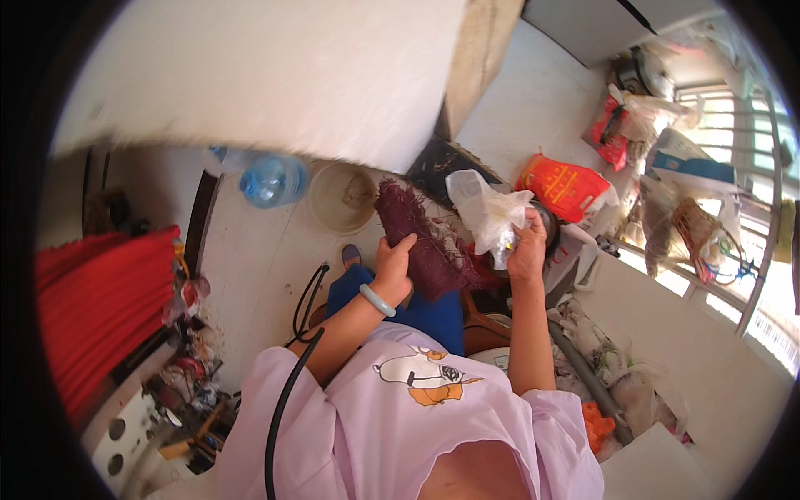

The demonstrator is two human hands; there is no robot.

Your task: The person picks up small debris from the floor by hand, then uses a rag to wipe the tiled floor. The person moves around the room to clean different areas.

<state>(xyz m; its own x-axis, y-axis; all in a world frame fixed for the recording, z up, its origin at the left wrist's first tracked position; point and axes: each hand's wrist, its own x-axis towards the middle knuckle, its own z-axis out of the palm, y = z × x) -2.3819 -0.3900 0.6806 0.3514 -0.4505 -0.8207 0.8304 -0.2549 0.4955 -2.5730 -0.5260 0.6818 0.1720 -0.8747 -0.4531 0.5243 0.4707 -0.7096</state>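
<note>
My left hand (395,270) grips a folded maroon cloth (440,265) with frayed edges, its thumb lying on top. A pale bangle (377,300) circles that wrist. To the right of the cloth, my right hand (529,247) pinches a crumpled translucent plastic bag (484,203) that flares up and leftward from the fingers. Whether anything is inside the bag cannot be told. Both things are held in front of my body, above the blue trousers (353,290). Behind the right hand, a dark round object is mostly hidden.
A pale plastic bucket (319,215) and a blue water bottle (273,181) stand on the floor ahead. At right are a red printed bag (565,187), a grey pipe (590,378) and a barred window. A red cloth (112,294) hangs left. A black cable (290,400) crosses my left arm.
</note>
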